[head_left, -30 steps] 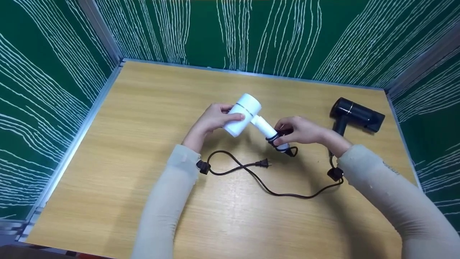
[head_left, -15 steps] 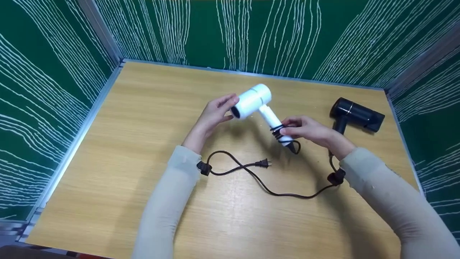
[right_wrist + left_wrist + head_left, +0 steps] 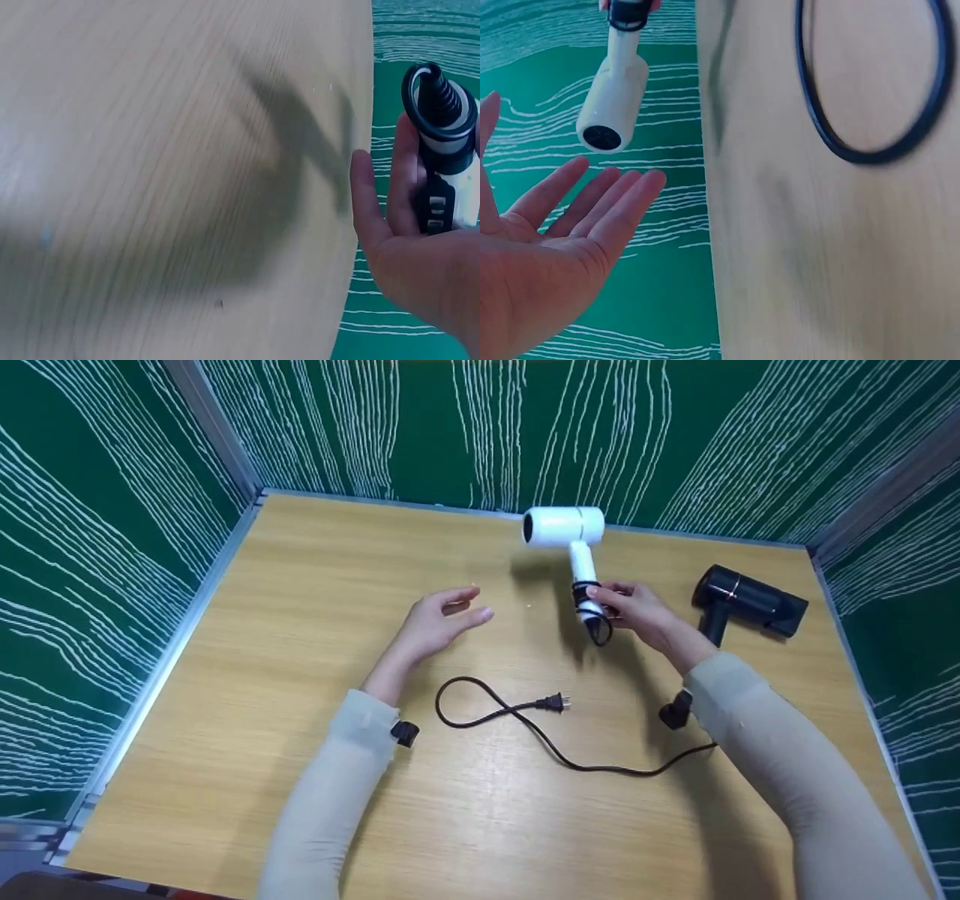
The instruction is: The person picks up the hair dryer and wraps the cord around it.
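Observation:
In the head view a white hair dryer [image 3: 562,526] is held up off the table, its nozzle end facing left. My right hand [image 3: 643,611] grips its handle, where a black cord [image 3: 582,592] is wound around. The right wrist view shows the handle's lower end with the looped cord [image 3: 442,105] and my right hand [image 3: 420,255] around it. My left hand [image 3: 439,624] is away from the dryer, fingers apart and holding nothing. In the left wrist view my left hand [image 3: 562,255] is palm up, below the dryer's dark round end [image 3: 601,138].
A black hair dryer [image 3: 757,604] lies at the right of the wooden table [image 3: 262,660]. Its cord [image 3: 547,739] curves over the middle, ending in a plug [image 3: 553,703]. Green panels with white lines [image 3: 427,435] stand behind and at both sides.
My left hand has let go of the white dryer and moved down and left. My right hand has lifted the dryer toward the back and turned it more upright.

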`<move>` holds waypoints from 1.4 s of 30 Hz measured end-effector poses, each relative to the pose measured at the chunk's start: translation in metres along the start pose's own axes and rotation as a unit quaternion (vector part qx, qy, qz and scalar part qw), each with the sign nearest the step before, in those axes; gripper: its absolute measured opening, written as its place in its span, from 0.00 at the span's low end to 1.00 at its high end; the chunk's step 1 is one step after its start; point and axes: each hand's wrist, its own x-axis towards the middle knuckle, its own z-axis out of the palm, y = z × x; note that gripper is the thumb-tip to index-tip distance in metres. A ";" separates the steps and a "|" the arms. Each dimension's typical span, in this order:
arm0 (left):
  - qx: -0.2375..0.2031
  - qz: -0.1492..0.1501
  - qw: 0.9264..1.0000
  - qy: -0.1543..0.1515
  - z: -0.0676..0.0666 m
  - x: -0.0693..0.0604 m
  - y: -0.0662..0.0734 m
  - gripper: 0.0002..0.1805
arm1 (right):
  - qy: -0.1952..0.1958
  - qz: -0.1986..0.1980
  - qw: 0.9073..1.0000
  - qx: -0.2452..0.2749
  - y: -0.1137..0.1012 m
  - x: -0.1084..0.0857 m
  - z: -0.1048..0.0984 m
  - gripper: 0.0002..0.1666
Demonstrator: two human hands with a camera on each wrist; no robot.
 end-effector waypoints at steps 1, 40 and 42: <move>0.016 0.003 1.000 0.000 0.000 -0.002 -0.001 0.40 | 0.006 0.002 1.000 0.007 0.001 0.004 0.002 0.40; 0.197 0.042 0.978 -0.057 0.012 -0.018 -0.015 0.39 | 0.056 -0.025 0.943 -0.327 -0.002 0.047 0.045 0.37; 0.202 0.043 0.977 -0.059 0.013 -0.018 -0.014 0.39 | 0.067 -0.040 0.933 -0.350 -0.003 0.048 0.046 0.38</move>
